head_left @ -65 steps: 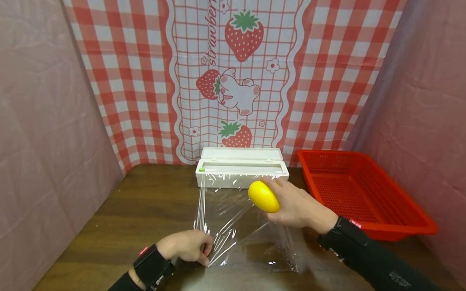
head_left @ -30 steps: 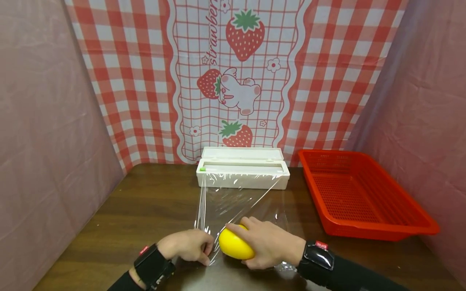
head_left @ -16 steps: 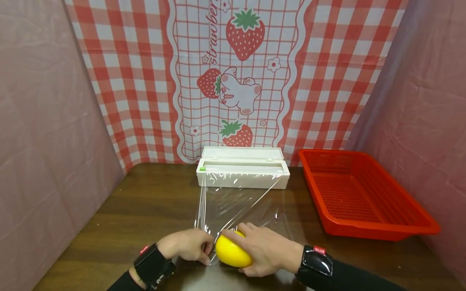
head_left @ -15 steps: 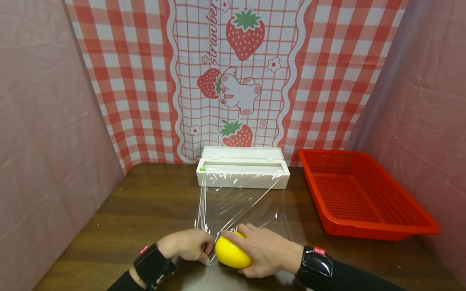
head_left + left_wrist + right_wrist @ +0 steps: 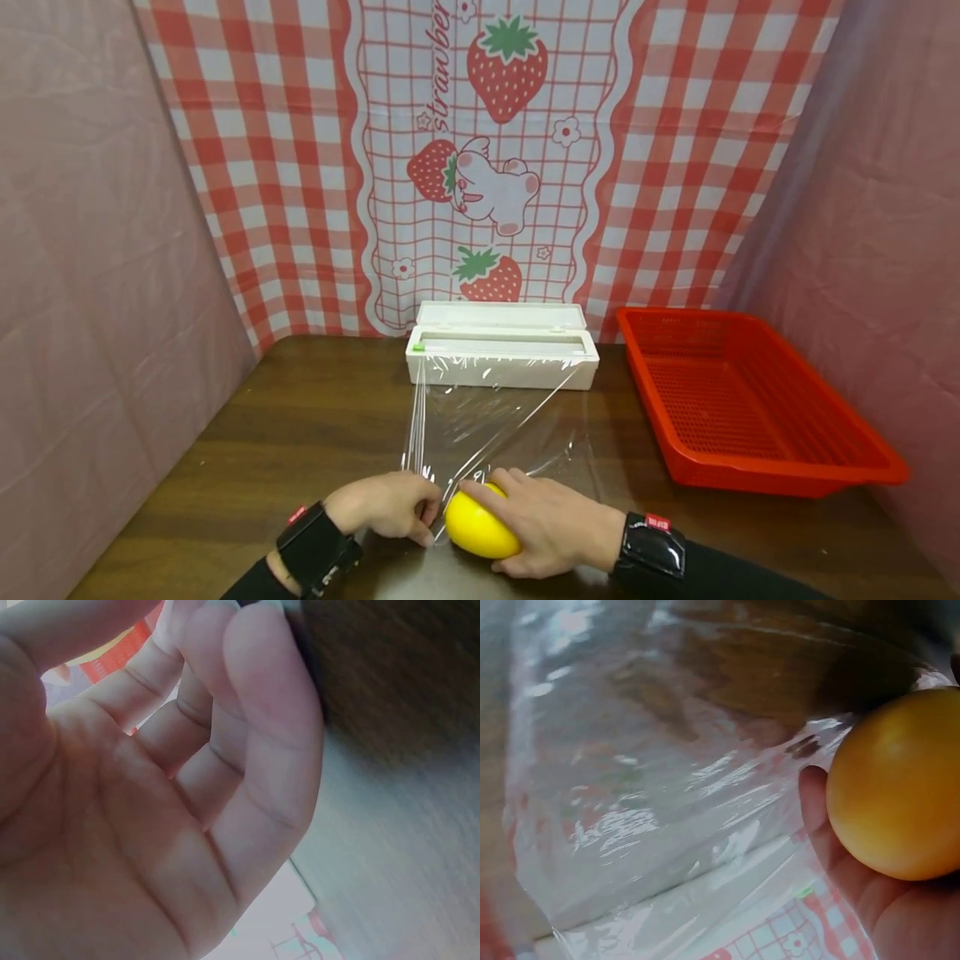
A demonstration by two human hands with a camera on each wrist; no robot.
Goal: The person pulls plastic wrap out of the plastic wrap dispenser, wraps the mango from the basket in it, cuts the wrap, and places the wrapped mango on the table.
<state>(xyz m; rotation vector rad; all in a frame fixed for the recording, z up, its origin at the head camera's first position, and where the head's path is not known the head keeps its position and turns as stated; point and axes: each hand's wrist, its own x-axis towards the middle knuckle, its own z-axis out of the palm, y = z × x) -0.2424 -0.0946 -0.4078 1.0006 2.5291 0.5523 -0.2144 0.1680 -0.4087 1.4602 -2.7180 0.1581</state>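
Clear plastic wrap (image 5: pixel 487 421) stretches over the table from a white dispenser box (image 5: pixel 502 315) with a raised lid. My left hand (image 5: pixel 390 504) pinches the wrap's near left corner between thumb and fingers; its left wrist view shows the palm and curled fingers. My right hand (image 5: pixel 555 525) grips a smooth yellow oval fruit (image 5: pixel 478 525) from the right, low over the near part of the wrap, close beside the left fingertips. In the right wrist view the fruit (image 5: pixel 900 787) sits against the palm, creased wrap (image 5: pixel 652 795) beside it. The wrap's near right corner is hidden under the right hand.
A red perforated plastic basket (image 5: pixel 750 400) stands at the right of the brown wooden table (image 5: pixel 300 417). A red checked strawberry cloth (image 5: pixel 487 167) hangs behind, with pink cloth at both sides. A small green tab (image 5: pixel 417 347) sits on the box's left end.
My right hand has brought the yellow fruit from near the box toward me and left, down over the near wrap, with only slight movement lately. My left hand has stayed at the corner.
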